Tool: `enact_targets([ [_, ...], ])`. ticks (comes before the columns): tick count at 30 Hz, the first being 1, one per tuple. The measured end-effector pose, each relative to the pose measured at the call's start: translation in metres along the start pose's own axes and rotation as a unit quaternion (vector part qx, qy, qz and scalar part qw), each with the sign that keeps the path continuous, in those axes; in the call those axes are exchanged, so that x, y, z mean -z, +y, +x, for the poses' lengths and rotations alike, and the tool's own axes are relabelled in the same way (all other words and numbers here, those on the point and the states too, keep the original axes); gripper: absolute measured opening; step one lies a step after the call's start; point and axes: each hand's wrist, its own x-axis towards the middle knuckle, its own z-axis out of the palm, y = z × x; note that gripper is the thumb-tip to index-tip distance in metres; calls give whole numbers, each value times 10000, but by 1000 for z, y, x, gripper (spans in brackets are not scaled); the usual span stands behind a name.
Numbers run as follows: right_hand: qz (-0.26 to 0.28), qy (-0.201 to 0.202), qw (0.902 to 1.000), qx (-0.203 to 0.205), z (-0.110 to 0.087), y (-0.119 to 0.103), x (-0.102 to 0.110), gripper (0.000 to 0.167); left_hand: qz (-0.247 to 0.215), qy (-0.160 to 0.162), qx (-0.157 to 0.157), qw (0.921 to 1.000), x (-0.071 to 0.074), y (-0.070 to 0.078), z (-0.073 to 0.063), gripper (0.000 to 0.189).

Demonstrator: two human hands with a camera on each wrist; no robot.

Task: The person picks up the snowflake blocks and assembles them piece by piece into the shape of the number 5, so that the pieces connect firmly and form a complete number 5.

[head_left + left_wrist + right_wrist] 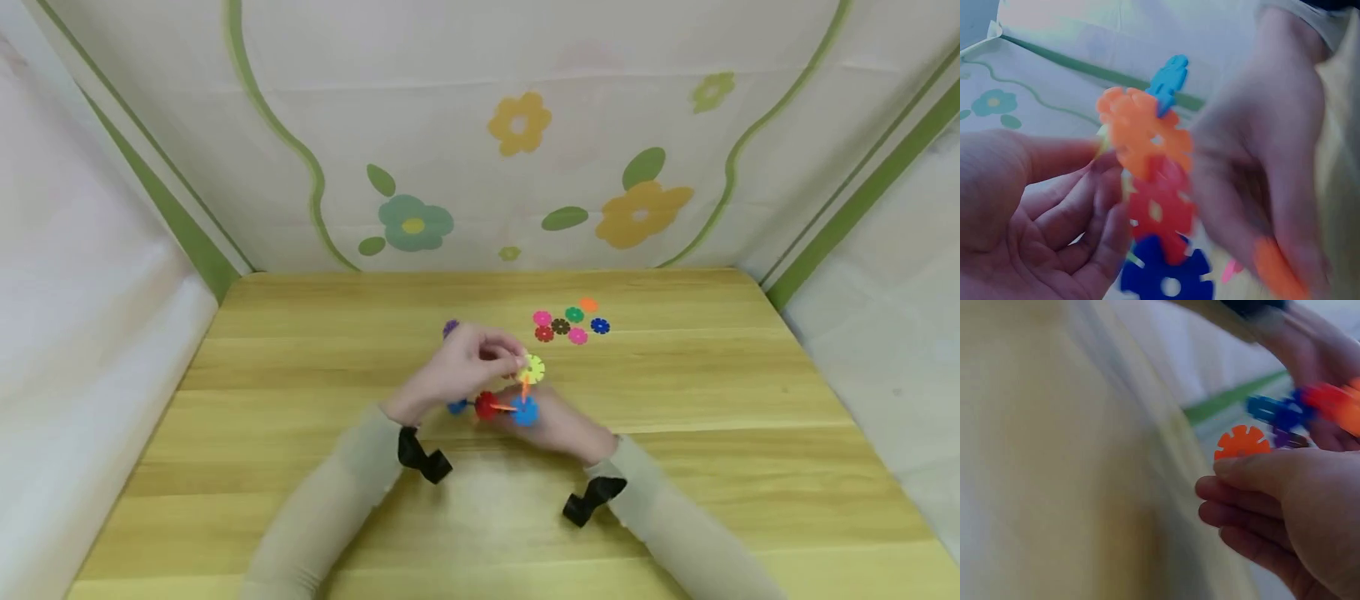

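A chain of slotted snowflake discs hangs between my hands. My left hand (474, 362) pinches its yellow disc (534, 369) between thumb and fingers. Along the chain are a blue disc (525, 411), a red disc (486, 406) and orange discs seen partly edge-on. The left wrist view shows an orange disc (1147, 137) joined to a red disc (1163, 209), a dark blue disc (1169, 275) below and a light blue disc (1170, 81) above. Just behind the chain, my right hand (1300, 506) pinches a single orange disc (1241, 444) by thumb and fingertips.
Several loose discs, among them a brown disc (560, 327), a green disc (574, 315) and a dark blue disc (600, 326), lie on the wooden table (712, 383) beyond the right hand. A purple disc (451, 328) shows behind the left hand. A flower-printed cloth (450, 150) stands behind the table.
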Motion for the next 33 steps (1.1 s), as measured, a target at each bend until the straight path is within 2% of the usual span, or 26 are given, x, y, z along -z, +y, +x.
enact_targets([
  [3, -110, 307, 9983, -485, -4, 5, 19, 14, 134, 165, 142, 9997, 14, 0, 0, 11],
  [6, -13, 328, 9955, -893, -12, 11, 32, 16, 195, 175, 356, 9990, 20, -13, -2, 12],
  [8, 92, 408, 9937, -1041, -17, 14, 36, 17, 208, 147, 453, 9986, 20, -23, -3, 14],
  [11, 341, 827, 9887, -1201, -23, 16, 37, 16, 169, 96, 533, 9984, 15, -36, -3, 16],
  [14, 760, 1266, 9785, -1441, -25, 13, 36, 16, 69, 104, 562, 9983, 10, -44, -4, 15],
  [17, 1081, 1448, 9701, -1618, -26, 10, 37, 15, -61, 149, 620, 9979, 5, -49, -5, 14],
  [23, 1039, 1446, 9701, -1651, -25, 8, 39, 11, -351, 198, 670, 9969, 0, -54, -6, 15],
  [29, 799, 1483, 9732, -1563, -19, -20, 47, 11, -374, 196, 668, 9969, 1, -57, -6, 16],
  [33, 808, 1522, 9719, -1605, -22, -6, 43, 11, -415, 200, 707, 9964, 1, -57, -7, 16],
])
